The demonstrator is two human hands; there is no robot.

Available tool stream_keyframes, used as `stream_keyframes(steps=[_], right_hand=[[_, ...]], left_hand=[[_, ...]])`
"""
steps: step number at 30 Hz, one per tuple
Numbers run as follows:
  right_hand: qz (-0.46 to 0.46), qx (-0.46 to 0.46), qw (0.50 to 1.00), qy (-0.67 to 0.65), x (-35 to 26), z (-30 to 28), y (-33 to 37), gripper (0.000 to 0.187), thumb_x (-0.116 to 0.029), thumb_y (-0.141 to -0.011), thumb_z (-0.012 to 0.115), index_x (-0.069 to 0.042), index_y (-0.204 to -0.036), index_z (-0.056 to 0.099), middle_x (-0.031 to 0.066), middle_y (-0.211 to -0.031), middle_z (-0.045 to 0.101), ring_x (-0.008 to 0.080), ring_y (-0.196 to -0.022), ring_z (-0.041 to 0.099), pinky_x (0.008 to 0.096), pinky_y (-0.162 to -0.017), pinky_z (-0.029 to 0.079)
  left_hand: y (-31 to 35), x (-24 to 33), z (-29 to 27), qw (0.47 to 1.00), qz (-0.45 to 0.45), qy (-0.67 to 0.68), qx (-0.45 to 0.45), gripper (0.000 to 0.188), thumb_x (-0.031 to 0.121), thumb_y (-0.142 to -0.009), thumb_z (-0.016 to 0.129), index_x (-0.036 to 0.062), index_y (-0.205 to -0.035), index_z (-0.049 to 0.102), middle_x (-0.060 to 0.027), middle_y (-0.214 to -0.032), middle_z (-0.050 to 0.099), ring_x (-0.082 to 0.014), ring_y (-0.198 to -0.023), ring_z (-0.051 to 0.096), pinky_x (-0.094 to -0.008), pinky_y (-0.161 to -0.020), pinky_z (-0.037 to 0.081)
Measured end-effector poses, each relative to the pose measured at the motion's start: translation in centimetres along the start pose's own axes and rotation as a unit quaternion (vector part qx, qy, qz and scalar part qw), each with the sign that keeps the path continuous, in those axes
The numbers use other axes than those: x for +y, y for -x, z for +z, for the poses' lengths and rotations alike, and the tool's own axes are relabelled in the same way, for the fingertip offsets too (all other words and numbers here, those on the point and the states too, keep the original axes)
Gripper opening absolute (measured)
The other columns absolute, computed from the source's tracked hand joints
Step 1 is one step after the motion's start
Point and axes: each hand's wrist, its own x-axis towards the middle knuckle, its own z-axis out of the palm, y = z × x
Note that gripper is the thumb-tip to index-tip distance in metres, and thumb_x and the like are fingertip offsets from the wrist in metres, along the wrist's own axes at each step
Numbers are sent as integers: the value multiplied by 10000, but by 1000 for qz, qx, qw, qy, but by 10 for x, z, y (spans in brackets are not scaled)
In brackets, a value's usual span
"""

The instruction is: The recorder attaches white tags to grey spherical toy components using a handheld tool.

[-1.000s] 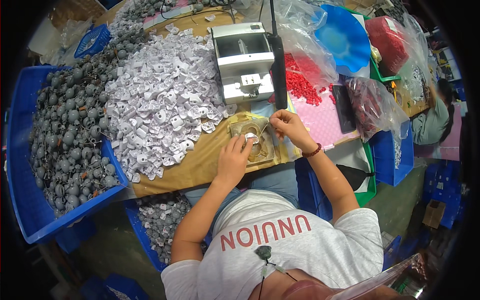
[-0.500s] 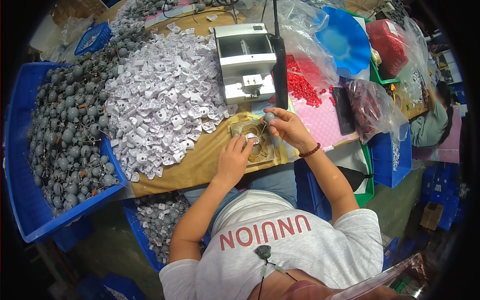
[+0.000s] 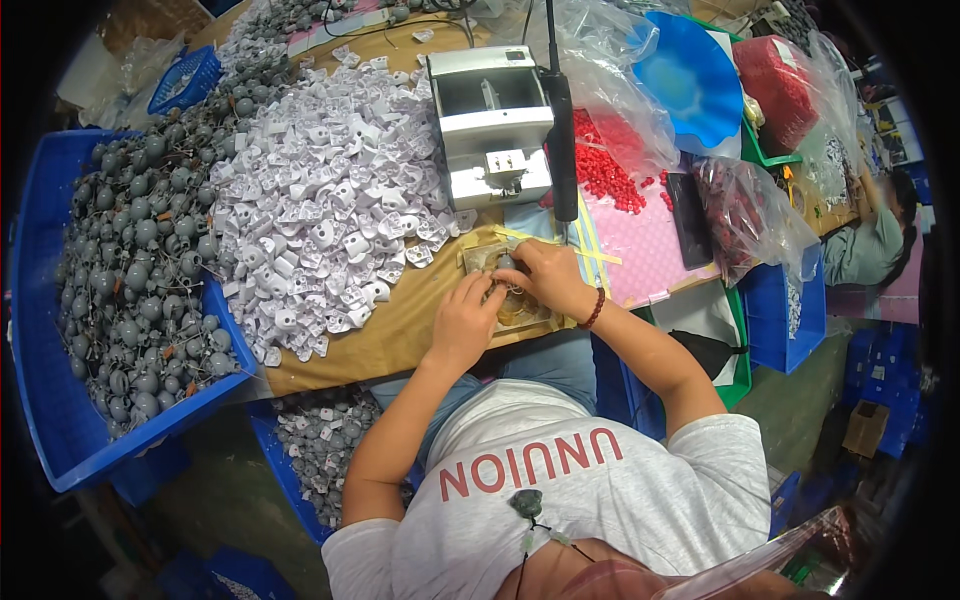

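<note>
Fixture (image 3: 484,258): on the near edge of the desk (image 3: 395,325), under both hands.
Right hand (image 3: 553,278): in it comes from the far corner, grey ball now out of sight!
Left hand (image 3: 463,325): holding station on the fixture's left.
Grip: fingertips close together; clamped on what, can't tell.
Work: apparently two-handed now.
Beyond: white pieces (image 3: 320,200) heaped left.

I count one left hand (image 3: 463,322), one right hand (image 3: 552,278); makes two. One block (image 3: 520,315), one machine (image 3: 490,121), one black rod (image 3: 563,155), one phone (image 3: 690,222), one blue bowl (image 3: 688,80), one basket (image 3: 207,72), one bracelet (image 3: 597,308), one pendant (image 3: 526,504), one carton (image 3: 866,428), one co-worker (image 3: 868,245). At least three blue bins (image 3: 42,350); edge ones blur. Grey balls (image 3: 135,270), white parts (image 3: 320,200), red bits (image 3: 605,177): dozens of each at least, too heaped to count from here.
</note>
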Motion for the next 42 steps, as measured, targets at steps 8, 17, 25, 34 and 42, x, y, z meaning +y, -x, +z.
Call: stream_keyframes(steps=[8, 17, 25, 34, 42], right_hand=[[133, -17, 990, -47, -11, 0, 4, 460, -368, -835, 789, -63, -1142, 634, 106, -799, 662, 297, -684, 658, 386, -606, 519], [35, 266, 960, 76, 74, -45, -69, 417, -171, -878, 747, -1, -1233, 612, 140, -1073, 674, 218, -820, 657, 351, -743, 523], [135, 305, 921, -202, 41, -57, -87, 641, -56, -831, 797, -7, -1380, 469, 65, -1040, 653, 125, -924, 635, 284, -836, 519], [18, 229, 907, -353, -15, -80, -153, 491, 80, -848, 683, 8, -1284, 467, 31, -813, 640, 114, -712, 628, 264, -665, 518], [111, 148, 914, -362, -18, -54, -177, 505, -89, -795, 781, -11, -1234, 544, 70, -954, 647, 154, -858, 606, 312, -793, 503]], left_hand=[[-18, 17, -4, 993, -86, 34, 67, 436, 117, -800, 739, 75, -1223, 643, -107, -1115, 632, -310, -1115, 587, -439, -924, 473], [-32, 12, 7, 997, -69, -23, 29, 429, 151, -761, 752, 84, -1174, 654, -69, -1030, 633, -278, -1034, 591, -424, -845, 469], [-36, 13, 6, 995, -89, -3, 44, 382, 131, -736, 725, 69, -1107, 659, -90, -968, 635, -300, -946, 588, -439, -800, 460], [-30, 14, 12, 992, -112, 28, 59, 352, 160, -763, 728, 76, -1097, 656, -116, -962, 641, -335, -873, 627, -454, -767, 486], [-28, 8, 17, 991, -117, 36, 52, 350, 170, -768, 732, 76, -1096, 654, -114, -967, 648, -346, -842, 647, -449, -713, 506]])
